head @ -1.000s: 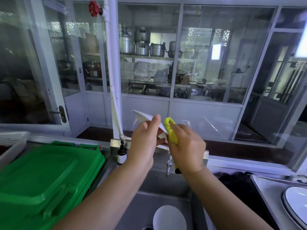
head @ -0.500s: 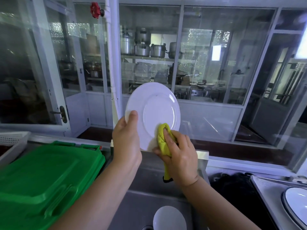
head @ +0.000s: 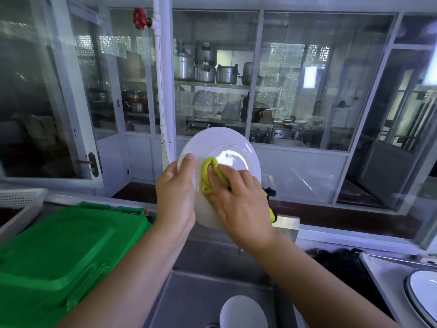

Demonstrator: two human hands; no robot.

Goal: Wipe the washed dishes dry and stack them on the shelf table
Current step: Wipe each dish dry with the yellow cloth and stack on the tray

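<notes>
At centre frame, above the sink [head: 189,299], the left hand [head: 176,192] grips the white plate [head: 231,147] by its left rim, thumb over the face; the right hand [head: 238,202], fingers spread, presses the yellow cloth [head: 209,172] against the plate's face

Lighting: moderate daylight with a cool bluish cast. The brightest source is the blown-out window [head: 430,69] at the upper right edge.
Glare: white highlight at the centre of the plate [head: 233,159]. Reflections veil the glass partition [head: 319,91], so the pots [head: 205,72] behind it look hazy.
Shadows: soft, with the sink basin [head: 189,304] dim.
Distortion: wide-angle bowing of uprights at both edges.
Blur: slight softness on the right hand [head: 238,202], possibly from motion.
</notes>
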